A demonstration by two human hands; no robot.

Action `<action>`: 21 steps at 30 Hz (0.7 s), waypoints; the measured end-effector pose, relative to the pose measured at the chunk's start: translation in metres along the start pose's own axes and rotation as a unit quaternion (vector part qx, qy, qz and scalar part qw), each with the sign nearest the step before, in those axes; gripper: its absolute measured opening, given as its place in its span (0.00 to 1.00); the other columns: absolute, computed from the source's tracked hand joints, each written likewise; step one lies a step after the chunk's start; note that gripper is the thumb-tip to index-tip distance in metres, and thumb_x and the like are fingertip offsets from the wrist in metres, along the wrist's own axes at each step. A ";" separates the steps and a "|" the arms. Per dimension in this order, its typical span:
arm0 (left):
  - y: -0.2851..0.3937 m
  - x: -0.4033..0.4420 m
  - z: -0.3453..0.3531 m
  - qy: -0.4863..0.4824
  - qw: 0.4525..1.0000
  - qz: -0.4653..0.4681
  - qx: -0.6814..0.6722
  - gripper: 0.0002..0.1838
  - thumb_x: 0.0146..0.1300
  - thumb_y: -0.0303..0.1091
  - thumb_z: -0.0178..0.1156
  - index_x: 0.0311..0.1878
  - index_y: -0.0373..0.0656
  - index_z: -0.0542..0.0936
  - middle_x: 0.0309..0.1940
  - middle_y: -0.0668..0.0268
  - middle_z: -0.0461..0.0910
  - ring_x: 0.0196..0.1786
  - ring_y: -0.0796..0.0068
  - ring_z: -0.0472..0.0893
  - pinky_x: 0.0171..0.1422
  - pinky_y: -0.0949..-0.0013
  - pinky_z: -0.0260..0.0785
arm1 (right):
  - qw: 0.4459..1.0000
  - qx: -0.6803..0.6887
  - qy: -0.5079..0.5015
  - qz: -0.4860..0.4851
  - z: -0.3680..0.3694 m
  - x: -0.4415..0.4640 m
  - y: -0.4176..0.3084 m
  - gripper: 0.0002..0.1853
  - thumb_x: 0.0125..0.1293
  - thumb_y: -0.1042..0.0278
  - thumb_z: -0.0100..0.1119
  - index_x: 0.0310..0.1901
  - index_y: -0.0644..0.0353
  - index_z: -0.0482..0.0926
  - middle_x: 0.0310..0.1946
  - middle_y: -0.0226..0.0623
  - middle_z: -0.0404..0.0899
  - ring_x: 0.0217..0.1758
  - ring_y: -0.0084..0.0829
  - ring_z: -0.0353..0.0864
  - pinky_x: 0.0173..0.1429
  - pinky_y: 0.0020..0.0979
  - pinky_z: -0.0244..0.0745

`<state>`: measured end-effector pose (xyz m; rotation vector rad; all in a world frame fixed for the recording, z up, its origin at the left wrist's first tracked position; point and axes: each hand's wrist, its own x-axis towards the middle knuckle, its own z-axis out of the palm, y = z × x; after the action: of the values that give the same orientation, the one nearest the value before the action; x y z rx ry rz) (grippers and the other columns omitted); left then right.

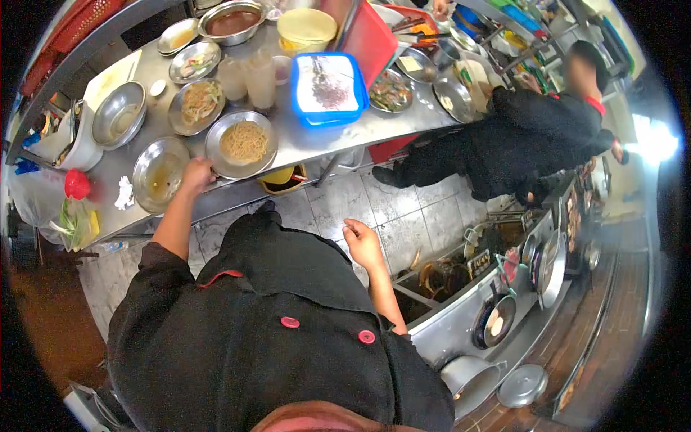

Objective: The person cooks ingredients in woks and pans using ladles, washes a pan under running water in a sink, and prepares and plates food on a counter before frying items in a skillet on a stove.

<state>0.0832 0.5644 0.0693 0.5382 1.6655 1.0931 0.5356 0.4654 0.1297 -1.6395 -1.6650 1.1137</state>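
My left hand [197, 176] is closed at the front edge of the steel table, between a metal bowl with some yellowish liquid [160, 176] and a metal bowl of noodles [245, 145]. What its fingers grip, if anything, is too small to make out. Over the tiled floor hangs my right hand [362, 243], fingers loosely curled and touching nothing. Behind the noodles stands a bowl of sliced food [196, 106], beside cloudy squeeze bottles [260, 83]. A blue-rimmed container [328, 90] with dark specks on white contents is to their right.
A co-worker in black [533, 137] stands at the right between the table [302, 147] and the cooking line. Pans [497, 322] and a large pot [468, 381] are at the lower right. A red-wrapped bundle [77, 184] lies at the table's left end.
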 end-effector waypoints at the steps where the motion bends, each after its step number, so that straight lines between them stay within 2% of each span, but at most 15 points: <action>1: -0.008 0.015 -0.011 0.024 0.990 0.085 0.111 0.07 0.59 0.31 0.52 0.34 0.38 0.75 0.22 0.64 0.74 0.21 0.73 0.73 0.23 0.69 0.66 | 1.000 0.018 0.004 0.011 -0.001 0.003 -0.003 0.16 0.60 0.63 0.54 0.46 0.66 0.76 0.43 0.48 0.78 0.47 0.38 0.79 0.50 0.31 0.72; 2: -0.012 0.027 -0.017 0.045 0.959 0.170 0.221 0.08 0.59 0.32 0.52 0.34 0.37 0.76 0.23 0.62 0.76 0.23 0.71 0.75 0.25 0.68 0.68 | 0.999 0.037 0.011 0.022 -0.004 0.007 -0.008 0.16 0.60 0.64 0.54 0.46 0.66 0.76 0.42 0.48 0.79 0.45 0.35 0.79 0.49 0.30 0.72; 4: 0.095 -0.040 0.000 0.147 0.825 0.250 0.484 0.09 0.59 0.34 0.54 0.37 0.38 0.77 0.29 0.57 0.80 0.28 0.69 0.79 0.33 0.67 0.70 | 0.993 0.097 0.030 0.059 -0.013 0.021 -0.020 0.16 0.61 0.65 0.54 0.46 0.67 0.76 0.39 0.46 0.80 0.42 0.30 0.79 0.47 0.28 0.72; 6: 0.158 -0.045 0.008 0.168 0.837 0.318 0.411 0.11 0.58 0.35 0.57 0.40 0.40 0.78 0.32 0.55 0.80 0.32 0.68 0.80 0.38 0.67 0.70 | 0.988 0.123 0.076 0.059 -0.029 0.045 -0.045 0.15 0.61 0.65 0.54 0.45 0.68 0.77 0.37 0.44 0.80 0.40 0.28 0.79 0.46 0.27 0.72; 8: 0.213 -0.020 0.028 0.140 0.831 0.437 0.313 0.11 0.57 0.35 0.58 0.41 0.40 0.79 0.31 0.54 0.80 0.34 0.65 0.80 0.38 0.68 0.70 | 0.990 0.038 0.131 -0.030 -0.043 0.082 -0.084 0.15 0.61 0.65 0.54 0.44 0.68 0.77 0.35 0.43 0.80 0.38 0.28 0.79 0.44 0.28 0.73; 10: 0.274 -0.005 0.069 0.086 0.759 0.545 0.346 0.11 0.55 0.35 0.58 0.38 0.38 0.78 0.31 0.55 0.80 0.33 0.62 0.80 0.38 0.67 0.70 | 0.977 0.055 0.169 -0.118 -0.046 0.130 -0.130 0.15 0.60 0.64 0.54 0.44 0.66 0.78 0.34 0.45 0.80 0.37 0.31 0.80 0.43 0.30 0.73; 12: 0.313 0.030 0.113 -0.020 0.736 0.541 0.407 0.11 0.53 0.35 0.59 0.36 0.39 0.77 0.32 0.57 0.79 0.35 0.59 0.79 0.40 0.64 0.69 | 0.966 -0.043 0.175 -0.183 -0.048 0.184 -0.175 0.14 0.58 0.65 0.54 0.42 0.65 0.78 0.35 0.49 0.80 0.38 0.39 0.80 0.43 0.33 0.74; 14: 0.326 0.109 0.161 -0.136 0.649 0.553 0.505 0.13 0.48 0.37 0.62 0.35 0.40 0.77 0.32 0.56 0.77 0.38 0.56 0.77 0.42 0.60 0.68 | 0.965 -0.085 0.120 -0.217 -0.045 0.235 -0.222 0.14 0.55 0.65 0.54 0.39 0.65 0.79 0.35 0.50 0.79 0.38 0.46 0.79 0.43 0.37 0.74; 15: 0.325 0.133 0.181 -0.165 0.615 0.598 0.487 0.13 0.47 0.36 0.63 0.34 0.40 0.76 0.32 0.56 0.76 0.39 0.56 0.76 0.44 0.59 0.68 | 0.957 -0.155 0.112 -0.216 -0.039 0.264 -0.233 0.14 0.56 0.64 0.53 0.38 0.65 0.79 0.36 0.50 0.79 0.39 0.45 0.79 0.44 0.37 0.74; 16: 0.324 0.150 0.200 -0.192 0.578 0.640 0.468 0.13 0.45 0.36 0.64 0.33 0.40 0.76 0.32 0.55 0.76 0.40 0.55 0.76 0.45 0.58 0.67 | 0.946 -0.222 0.102 -0.214 -0.033 0.293 -0.242 0.14 0.56 0.64 0.52 0.38 0.65 0.79 0.36 0.49 0.79 0.40 0.43 0.80 0.45 0.37 0.74; 17: 0.321 0.160 0.215 -0.171 0.528 0.662 0.504 0.14 0.43 0.37 0.64 0.33 0.41 0.76 0.32 0.55 0.76 0.40 0.55 0.76 0.45 0.57 0.67 | 0.947 -0.222 0.106 -0.208 -0.026 0.319 -0.246 0.14 0.56 0.64 0.52 0.38 0.65 0.79 0.36 0.49 0.79 0.40 0.43 0.80 0.45 0.37 0.74; 18: 0.321 0.160 0.228 -0.150 0.474 0.681 0.538 0.16 0.42 0.37 0.65 0.33 0.41 0.76 0.32 0.55 0.76 0.39 0.56 0.76 0.45 0.56 0.68 | 0.930 -0.296 0.096 -0.197 -0.018 0.341 -0.246 0.12 0.54 0.64 0.52 0.34 0.63 0.79 0.33 0.49 0.79 0.38 0.44 0.80 0.43 0.39 0.74; 19: 0.325 0.162 0.234 -0.183 0.460 0.652 0.574 0.13 0.42 0.35 0.63 0.32 0.40 0.76 0.32 0.55 0.76 0.40 0.56 0.76 0.45 0.57 0.68 | 0.908 -0.368 0.084 -0.183 -0.012 0.362 -0.245 0.11 0.52 0.64 0.52 0.31 0.61 0.80 0.30 0.48 0.79 0.36 0.45 0.80 0.41 0.42 0.75; 20: 0.327 0.168 0.240 -0.193 0.458 0.652 0.572 0.13 0.42 0.35 0.63 0.32 0.40 0.76 0.32 0.55 0.76 0.40 0.56 0.76 0.45 0.57 0.68 | 0.910 -0.367 0.083 -0.173 -0.005 0.379 -0.243 0.11 0.52 0.64 0.52 0.31 0.61 0.80 0.30 0.48 0.79 0.36 0.45 0.80 0.41 0.42 0.75; 21: 0.327 0.172 0.246 -0.222 0.444 0.600 0.627 0.12 0.43 0.33 0.62 0.31 0.39 0.76 0.32 0.54 0.76 0.40 0.56 0.76 0.45 0.57 0.68 | 0.903 -0.397 0.064 -0.153 0.001 0.392 -0.240 0.11 0.52 0.64 0.51 0.30 0.60 0.81 0.31 0.48 0.80 0.36 0.44 0.80 0.42 0.42 0.75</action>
<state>0.1924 0.9557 0.2481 3.0083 1.1034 0.0826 0.3657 0.8700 0.2666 -1.7360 -2.3500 0.1382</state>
